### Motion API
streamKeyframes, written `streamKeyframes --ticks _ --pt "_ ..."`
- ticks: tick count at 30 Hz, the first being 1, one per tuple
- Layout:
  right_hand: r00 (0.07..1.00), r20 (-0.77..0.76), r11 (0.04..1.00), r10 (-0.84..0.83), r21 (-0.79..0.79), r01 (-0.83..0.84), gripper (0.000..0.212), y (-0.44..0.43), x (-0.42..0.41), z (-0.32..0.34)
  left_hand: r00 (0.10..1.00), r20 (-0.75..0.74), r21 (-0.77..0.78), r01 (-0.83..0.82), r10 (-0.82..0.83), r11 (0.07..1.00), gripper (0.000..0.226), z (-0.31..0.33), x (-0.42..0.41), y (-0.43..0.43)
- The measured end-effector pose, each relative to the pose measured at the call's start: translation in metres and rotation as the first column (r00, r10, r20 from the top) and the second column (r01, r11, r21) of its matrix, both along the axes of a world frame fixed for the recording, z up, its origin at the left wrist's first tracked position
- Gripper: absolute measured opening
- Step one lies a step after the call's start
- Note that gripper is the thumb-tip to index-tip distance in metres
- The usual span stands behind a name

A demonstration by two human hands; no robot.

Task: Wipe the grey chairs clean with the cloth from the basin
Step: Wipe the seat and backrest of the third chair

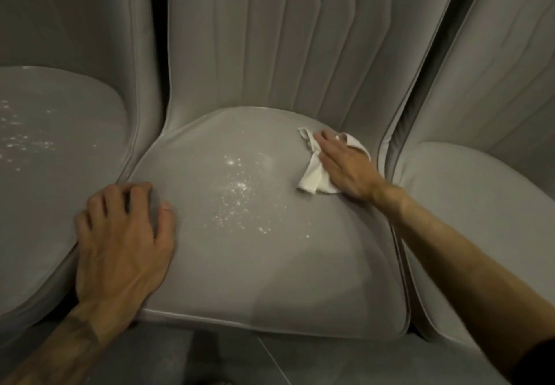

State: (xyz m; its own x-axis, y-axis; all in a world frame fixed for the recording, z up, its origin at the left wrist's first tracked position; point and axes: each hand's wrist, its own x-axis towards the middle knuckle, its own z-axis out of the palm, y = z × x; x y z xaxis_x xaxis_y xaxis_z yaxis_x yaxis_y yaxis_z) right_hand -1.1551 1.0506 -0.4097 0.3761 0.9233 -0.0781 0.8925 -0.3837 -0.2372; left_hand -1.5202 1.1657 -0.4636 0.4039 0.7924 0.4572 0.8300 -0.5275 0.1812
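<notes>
Right hand (345, 165) is pressing the cloth (312, 174) flat-fingered at the middle seat (270, 264) rear; left hand (123, 234) is bracing, fingers spread, holding nothing. White specks (237, 192) are remaining there and on the left seat (60, 150).

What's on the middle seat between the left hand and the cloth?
Head view: a scatter of white specks on the middle seat, between the left hand and the cloth under the right hand.

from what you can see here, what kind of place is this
Probably a dining or seating area indoors, though I can't be sure. Three matching grey padded chairs stand side by side on a tiled floor, with white specks on two seats.
</notes>
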Motion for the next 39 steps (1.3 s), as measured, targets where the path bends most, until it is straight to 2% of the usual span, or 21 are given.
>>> streamKeyframes --ticks 2,4,6,8,11,13,16,18,20,24,25,27,30,32,36,37,39 --pt "0.997 -0.022 0.997 0.071 0.033 -0.07 0.054 -0.021 -0.034 -0.007 1.0 -0.009 0.0 -0.009 0.009 1.0 0.04 0.0 -0.001 0.0" --pt "0.976 -0.006 0.975 0.219 0.036 -0.219 0.057 -0.056 -0.073 -0.018 1.0 -0.013 0.008 -0.008 0.008 1.0 0.04 -0.001 -0.001 -0.001" --pt "0.961 0.015 0.96 0.277 0.028 -0.277 0.057 -0.085 -0.084 -0.023 1.0 -0.01 -0.004 -0.007 0.007 1.0 0.04 0.0 0.0 0.0" --pt "0.971 0.064 0.972 0.229 0.038 -0.232 0.058 -0.082 -0.061 -0.02 1.0 -0.008 -0.014 -0.02 0.02 1.0 0.04 0.0 0.0 -0.002" --pt "0.999 0.052 1.0 0.004 0.012 -0.004 0.056 -0.048 -0.027 -0.003 1.0 -0.018 -0.013 -0.016 0.016 1.0 0.041 0.001 0.0 -0.001" --pt "0.999 0.035 1.0 -0.021 0.021 0.02 0.055 -0.037 -0.043 0.002 1.0 -0.023 -0.017 -0.014 0.014 1.0 0.041 0.002 0.0 -0.002" --pt "0.979 -0.02 0.977 0.205 0.069 -0.203 0.059 -0.077 -0.112 -0.014 0.999 -0.039 -0.011 -0.025 0.024 1.0 0.04 0.005 0.0 -0.004" --pt "0.956 -0.048 0.955 0.289 0.076 -0.285 0.058 -0.11 -0.129 -0.019 0.999 -0.047 -0.02 -0.025 0.024 0.999 0.038 0.007 0.001 -0.005" --pt "0.976 -0.006 0.974 0.219 0.051 -0.219 0.059 -0.114 -0.104 -0.014 0.999 -0.05 -0.027 -0.021 0.019 0.999 0.038 0.009 0.001 -0.006" --pt "0.994 0.084 0.997 -0.072 -0.028 0.074 0.056 -0.082 -0.05 0.003 0.999 -0.037 -0.024 -0.017 0.016 1.0 0.036 0.009 0.0 -0.007" --pt "0.99 0.115 0.995 -0.081 -0.043 0.086 0.056 -0.076 -0.06 0.003 0.999 -0.034 -0.03 -0.014 0.013 0.999 0.036 0.009 0.0 -0.006" --pt "0.991 0.128 1.0 0.028 -0.005 -0.028 0.059 -0.079 -0.102 -0.009 1.0 -0.02 -0.042 -0.009 0.008 0.999 0.036 0.01 0.0 -0.007" --pt "0.983 -0.032 0.982 0.18 0.07 -0.177 0.059 -0.105 -0.136 -0.016 1.0 -0.021 -0.035 -0.011 0.01 0.999 0.034 0.011 0.0 -0.008" --pt "0.989 0.013 0.988 0.148 0.038 -0.149 0.058 -0.109 -0.104 -0.011 1.0 -0.01 -0.034 -0.005 0.004 0.999 0.034 0.01 -0.001 -0.008" --pt "0.985 0.147 0.994 -0.089 -0.048 0.097 0.057 -0.09 -0.052 -0.002 1.0 -0.009 -0.054 -0.004 0.003 0.999 0.037 0.009 -0.002 -0.007" --pt "0.982 0.166 0.993 -0.089 -0.062 0.1 0.057 -0.085 -0.065 -0.004 1.0 -0.009 -0.059 0.0 -0.001 0.998 0.037 0.01 -0.002 -0.007" --pt "0.988 0.148 0.999 0.038 -0.026 -0.035 0.059 -0.088 -0.107 -0.017 1.0 0.003 -0.082 -0.003 0.003 0.997 0.039 0.011 -0.001 -0.008"
